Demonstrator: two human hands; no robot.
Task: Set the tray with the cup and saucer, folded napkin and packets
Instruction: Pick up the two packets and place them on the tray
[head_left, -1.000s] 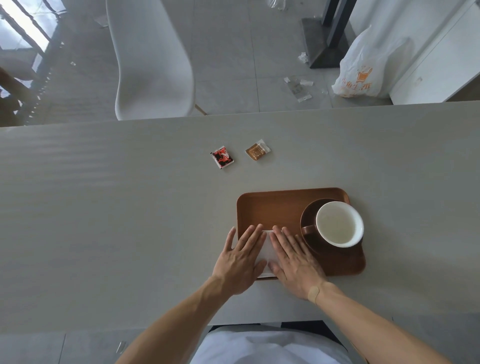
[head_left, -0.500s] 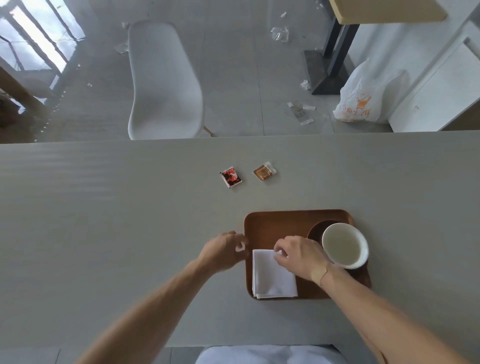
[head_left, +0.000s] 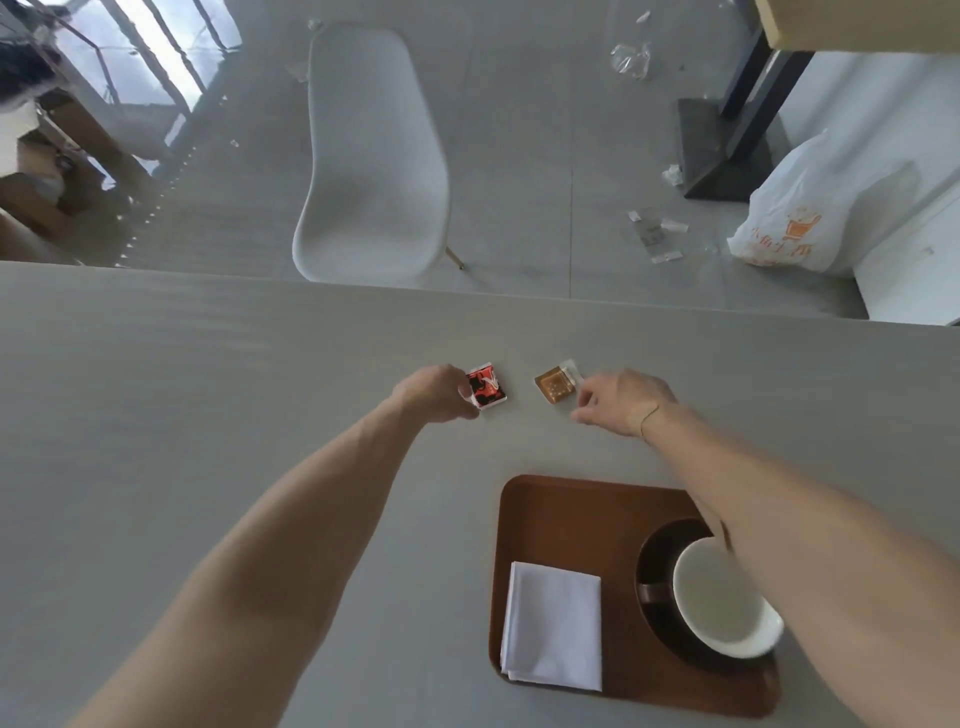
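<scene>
Red packet (head_left: 486, 387) is touched at its left edge by the curled left hand (head_left: 435, 392), grip apparently forming. Brown packet (head_left: 556, 383) lies just left of the right hand (head_left: 621, 402), fingers curled, contact unclear. Tray (head_left: 571, 512) lies behind both hands, toward the body.

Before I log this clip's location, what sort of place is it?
Probably a café or canteen: a serving tray with cup and saucer, a moulded chair, and a second table on a pedestal.
</scene>
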